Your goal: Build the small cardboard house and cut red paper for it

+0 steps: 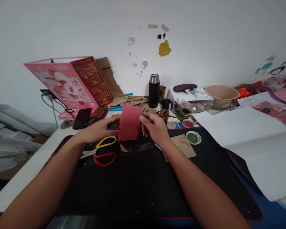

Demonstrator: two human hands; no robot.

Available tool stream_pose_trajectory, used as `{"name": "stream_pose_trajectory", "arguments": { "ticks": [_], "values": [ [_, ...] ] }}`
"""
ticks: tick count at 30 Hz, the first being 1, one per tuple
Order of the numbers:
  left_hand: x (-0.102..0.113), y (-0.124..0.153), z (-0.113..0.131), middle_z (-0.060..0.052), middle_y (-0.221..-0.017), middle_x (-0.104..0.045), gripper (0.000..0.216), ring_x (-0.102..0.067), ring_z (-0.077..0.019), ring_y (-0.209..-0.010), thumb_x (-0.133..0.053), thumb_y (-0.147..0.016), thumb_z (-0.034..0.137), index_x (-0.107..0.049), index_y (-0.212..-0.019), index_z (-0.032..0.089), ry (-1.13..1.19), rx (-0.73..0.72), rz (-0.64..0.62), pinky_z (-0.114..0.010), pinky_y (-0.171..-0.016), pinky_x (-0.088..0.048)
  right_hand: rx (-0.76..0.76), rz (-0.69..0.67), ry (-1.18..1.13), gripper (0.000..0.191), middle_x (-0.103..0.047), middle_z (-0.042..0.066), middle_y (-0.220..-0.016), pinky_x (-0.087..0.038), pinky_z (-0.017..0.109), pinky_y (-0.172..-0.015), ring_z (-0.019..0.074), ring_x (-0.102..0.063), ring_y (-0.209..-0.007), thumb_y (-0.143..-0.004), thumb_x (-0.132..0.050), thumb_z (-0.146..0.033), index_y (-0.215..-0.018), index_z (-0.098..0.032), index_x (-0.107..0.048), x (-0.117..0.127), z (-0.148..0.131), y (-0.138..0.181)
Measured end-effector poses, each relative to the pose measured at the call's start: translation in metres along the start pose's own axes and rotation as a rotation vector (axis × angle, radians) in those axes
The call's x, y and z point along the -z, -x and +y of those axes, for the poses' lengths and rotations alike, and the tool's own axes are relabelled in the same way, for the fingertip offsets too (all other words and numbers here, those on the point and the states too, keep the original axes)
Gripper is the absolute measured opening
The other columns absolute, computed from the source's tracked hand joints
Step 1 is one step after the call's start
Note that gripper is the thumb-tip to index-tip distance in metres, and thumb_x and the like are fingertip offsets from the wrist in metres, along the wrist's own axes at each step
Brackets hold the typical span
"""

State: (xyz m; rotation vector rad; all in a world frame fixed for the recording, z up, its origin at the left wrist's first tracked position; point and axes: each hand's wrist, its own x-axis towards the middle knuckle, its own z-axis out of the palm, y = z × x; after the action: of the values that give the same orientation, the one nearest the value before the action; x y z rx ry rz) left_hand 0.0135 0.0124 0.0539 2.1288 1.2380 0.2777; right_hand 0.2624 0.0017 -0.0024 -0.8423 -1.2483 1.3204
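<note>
A red rectangular piece of card or paper (130,124) is held up, tilted, above the back part of the black mat (133,181). At its left edge, my left hand (105,128) is closed on it, with some fingers hidden behind. The thumb and forefinger of my right hand (154,126) pinch its upper right edge. Below my left hand lie scissors (105,149) with one yellow and one red handle, their blades spread. A brown cardboard scrap (125,146) and a clear flat strip (143,147) show just under the red piece.
Right of my right hand are corrugated cardboard (182,146) and a lid of green paint (193,137). Behind stand a black thermos (153,92), paint jars (184,113) and a clay-coloured bowl (221,93). A pink box (62,86) leans at left; large white paper (252,143) covers the right.
</note>
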Motion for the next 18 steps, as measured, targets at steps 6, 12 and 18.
{"name": "stream_pose_trajectory", "arguments": {
  "ticks": [6,12,18],
  "values": [
    [-0.0054,-0.0025,0.0028,-0.006,-0.153,-0.06,0.069,-0.06,-0.0325,-0.134,-0.066,-0.09,0.055,-0.052,-0.154,0.031,0.079,-0.019,-0.02,-0.045,-0.114,-0.046,0.005,-0.006,-0.02,0.03,-0.056,-0.006,-0.054,-0.037,0.021,-0.038,0.0087,-0.049,-0.041,-0.088,-0.067,-0.05,-0.089,-0.02,-0.065,-0.0002,0.0033,-0.0011],
    [-0.0076,-0.0049,-0.0003,-0.006,-0.151,-0.062,0.061,-0.058,-0.0305,-0.137,-0.065,-0.091,0.049,-0.056,-0.149,0.031,0.103,-0.047,-0.055,-0.043,-0.115,-0.043,-0.013,-0.016,-0.013,0.026,-0.057,-0.006,-0.056,-0.037,0.021,-0.038,0.0093,-0.051,-0.043,-0.089,-0.067,-0.047,-0.088,-0.021,-0.065,-0.0017,0.0044,-0.0002],
    [-0.0089,-0.0054,-0.0014,-0.007,-0.152,-0.061,0.063,-0.056,-0.0302,-0.138,-0.066,-0.092,0.049,-0.055,-0.15,0.029,0.125,-0.053,-0.051,-0.044,-0.116,-0.042,0.005,0.007,-0.018,0.025,-0.056,-0.007,-0.055,-0.037,0.021,-0.038,0.0094,-0.051,-0.043,-0.089,-0.066,-0.045,-0.089,-0.021,-0.065,-0.0018,0.0036,-0.0002]
  ]
}}
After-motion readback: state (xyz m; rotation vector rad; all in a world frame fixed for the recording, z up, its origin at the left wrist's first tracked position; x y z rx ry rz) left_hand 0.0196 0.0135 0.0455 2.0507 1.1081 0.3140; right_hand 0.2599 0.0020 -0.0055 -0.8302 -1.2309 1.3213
